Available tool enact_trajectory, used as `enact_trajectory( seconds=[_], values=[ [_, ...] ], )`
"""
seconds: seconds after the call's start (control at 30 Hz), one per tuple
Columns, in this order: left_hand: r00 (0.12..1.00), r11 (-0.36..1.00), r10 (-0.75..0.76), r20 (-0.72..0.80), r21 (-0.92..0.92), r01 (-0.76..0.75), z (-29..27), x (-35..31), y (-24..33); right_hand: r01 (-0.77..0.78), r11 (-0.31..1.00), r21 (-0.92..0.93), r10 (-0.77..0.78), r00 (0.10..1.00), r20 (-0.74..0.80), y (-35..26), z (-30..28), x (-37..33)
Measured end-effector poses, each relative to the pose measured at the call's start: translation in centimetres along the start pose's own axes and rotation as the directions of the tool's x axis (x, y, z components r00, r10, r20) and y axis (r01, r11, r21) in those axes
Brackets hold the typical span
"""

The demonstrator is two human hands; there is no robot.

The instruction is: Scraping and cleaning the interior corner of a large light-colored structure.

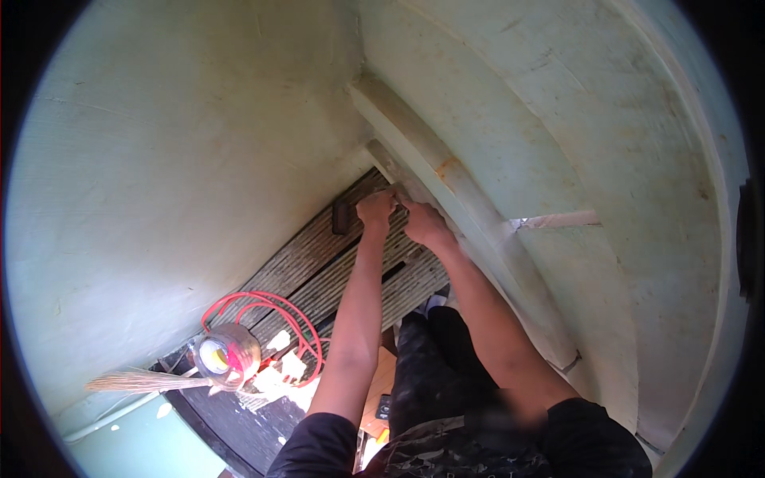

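Note:
Both my arms reach forward over a dark ribbed plank floor (279, 288) into the corner between two pale green walls. My left hand (376, 209) is closed by the low ledge (384, 159) at the foot of the right wall. Whatever it grips is too small to make out. Close on its right, my right hand (427, 224) has the index finger stretched toward the left hand's fingertips, the other fingers curled and partly hidden. Just left of my left hand, a dark block-like object (341, 218) lies on the planks.
A long rounded beam (446, 171) runs along the right wall, with a pale strip (560, 220) branching off. Behind at lower left are a round tub (229, 356), a looped red hose (299, 319) and a straw broom (135, 381). A small black device (384, 406) lies near my legs.

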State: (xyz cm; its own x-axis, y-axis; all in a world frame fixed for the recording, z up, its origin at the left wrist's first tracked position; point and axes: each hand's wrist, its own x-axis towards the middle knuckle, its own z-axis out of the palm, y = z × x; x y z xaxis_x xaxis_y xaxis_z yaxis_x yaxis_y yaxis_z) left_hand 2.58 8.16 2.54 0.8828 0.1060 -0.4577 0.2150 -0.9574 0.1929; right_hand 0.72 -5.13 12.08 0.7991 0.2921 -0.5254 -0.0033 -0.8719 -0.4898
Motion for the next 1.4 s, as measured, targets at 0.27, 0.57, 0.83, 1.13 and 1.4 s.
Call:
enact_trajectory(
  seconds=[0.27, 0.57, 0.83, 1.13, 1.4],
  values=[
    [0.894, 0.253, -0.418, 0.158, -0.925, 0.282, -0.9, 1.7, 1.8, -0.054, 0.998, -0.015, 0.053, 0.998, -0.032, -0.1, -0.7, 2.3],
    [0.934, 0.853, -0.261, -0.245, -0.511, 0.104, 1.0, 2.0, 1.5, 0.007, 0.999, -0.051, -0.013, 0.994, -0.111, 0.2, -0.1, 1.1],
    [0.886, 0.432, -0.462, -0.043, -0.883, 0.182, 2.2, -0.1, 2.7, -0.027, 0.997, -0.078, 0.014, 0.987, -0.159, 2.1, 2.3, -0.5],
    [0.922, 0.529, -0.369, -0.116, -0.842, 0.105, 0.3, 0.7, 2.5, -0.046, 0.998, -0.05, 0.041, 0.995, -0.096, 1.3, 1.0, 0.7],
    [0.849, 0.655, -0.39, -0.357, -0.755, -0.017, 0.4, 0.8, 3.3, -0.048, 0.998, -0.028, 0.046, 0.997, -0.058, 1.6, 0.2, 0.8]
  ],
)
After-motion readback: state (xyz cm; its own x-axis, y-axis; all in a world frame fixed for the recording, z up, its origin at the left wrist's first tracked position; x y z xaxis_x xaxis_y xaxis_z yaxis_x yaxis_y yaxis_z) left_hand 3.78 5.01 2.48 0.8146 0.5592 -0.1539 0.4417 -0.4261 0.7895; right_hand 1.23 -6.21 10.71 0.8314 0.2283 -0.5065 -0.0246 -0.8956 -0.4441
